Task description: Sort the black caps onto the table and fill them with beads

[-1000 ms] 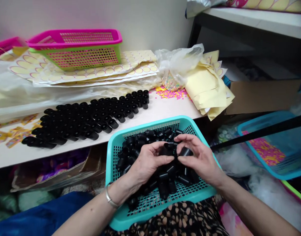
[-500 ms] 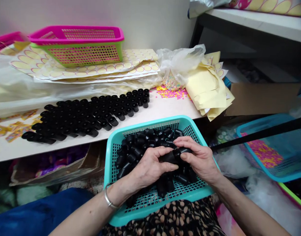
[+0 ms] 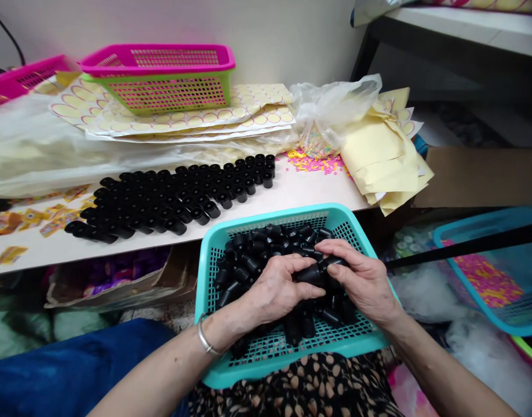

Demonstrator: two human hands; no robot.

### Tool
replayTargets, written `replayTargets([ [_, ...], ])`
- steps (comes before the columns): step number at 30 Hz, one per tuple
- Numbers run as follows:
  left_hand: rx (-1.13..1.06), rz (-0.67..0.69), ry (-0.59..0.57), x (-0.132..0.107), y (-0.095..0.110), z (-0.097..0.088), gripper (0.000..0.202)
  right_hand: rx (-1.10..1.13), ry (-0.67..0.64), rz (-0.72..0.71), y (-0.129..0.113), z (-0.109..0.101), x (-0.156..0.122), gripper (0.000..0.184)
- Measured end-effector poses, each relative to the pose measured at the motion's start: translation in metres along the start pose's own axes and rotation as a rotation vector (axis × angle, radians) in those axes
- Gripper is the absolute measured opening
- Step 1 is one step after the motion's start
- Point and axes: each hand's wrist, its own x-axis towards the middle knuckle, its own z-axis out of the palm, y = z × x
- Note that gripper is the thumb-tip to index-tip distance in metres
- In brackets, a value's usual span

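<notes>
Done: many black caps (image 3: pixel 174 194) ranked on bench (image 3: pixel 292 194). Left: heap in teal basket (image 3: pixel 214 272). Left hand (image 3: pixel 277 289) and right hand (image 3: pixel 364 281) together pinch one black piece (image 3: pixel 312 273).

Smooth, faintly glossy black plastic caps (image 3: pixel 309 274) were held in a perforated turquoise plastic basket (image 3: pixel 266 362). A polished metal bangle (image 3: pixel 204 341) was seen. Matt yellow paper sheets (image 3: pixel 379 159) and crinkled clear plastic film (image 3: pixel 331 104) were noted.

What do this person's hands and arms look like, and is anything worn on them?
Both forearms are bare, with no sleeves in view and no gloves on the hands. The left hand has a thin silver-coloured bangle at its wrist. The right hand shows no bracelet or watch. No rings can be made out.
</notes>
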Motion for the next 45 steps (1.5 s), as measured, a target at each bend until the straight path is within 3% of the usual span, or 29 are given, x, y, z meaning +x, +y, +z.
replayTargets([
  [10, -0.073, 0.013, -0.024, 0.003, -0.002, 0.001, 0.020, -0.177, -0.054, -0.092, -0.006, 0.006, 0.001, 0.031],
  [13, -0.169, 0.004, -0.023, 0.005, -0.004, 0.002, 0.028, -0.259, -0.152, -0.053, -0.012, 0.012, -0.001, 0.047],
  [15, -0.224, 0.013, 0.052, 0.006, -0.005, 0.000, 0.036, -0.275, -0.293, -0.011, -0.018, 0.016, 0.000, 0.067],
  [17, -0.221, 0.009, 0.174, 0.006, -0.007, -0.004, 0.043, -0.286, -0.353, 0.006, -0.022, 0.020, 0.004, 0.072],
  [21, -0.115, 0.073, 0.357, 0.007, -0.015, -0.013, 0.058, -0.515, -0.262, -0.130, -0.030, 0.032, 0.023, 0.052],
  [26, 0.191, 0.245, 0.461, 0.002, -0.019, -0.038, 0.072, -0.653, -0.398, -0.321, -0.044, 0.045, 0.072, 0.031],
  [28, 0.258, 0.249, 0.565, -0.003, -0.017, -0.056, 0.068, -0.811, -0.347, -0.266, -0.040, 0.049, 0.099, 0.024],
  [30, 0.325, 0.217, 0.693, -0.012, -0.018, -0.075, 0.051, -1.031, -0.312, -0.156, -0.028, 0.054, 0.126, 0.020],
  [32, 0.402, 0.159, 0.742, -0.022, -0.021, -0.089, 0.031, -1.114, -0.308, -0.091, -0.014, 0.060, 0.149, 0.018],
  [35, 0.486, 0.139, 0.673, -0.035, -0.030, -0.095, 0.016, -1.133, -0.304, -0.049, 0.005, 0.074, 0.171, 0.021],
  [39, 0.597, 0.202, 0.497, -0.036, -0.044, -0.082, 0.008, -1.129, -0.276, -0.023, 0.017, 0.088, 0.182, 0.027],
  [42, 0.726, 0.253, 0.381, -0.027, -0.051, -0.070, 0.011, -1.102, -0.244, -0.030, 0.014, 0.083, 0.181, 0.029],
  [45, 0.937, 0.305, 0.253, -0.017, -0.050, -0.062, 0.021, -1.064, -0.237, -0.067, 0.004, 0.065, 0.163, 0.027],
])
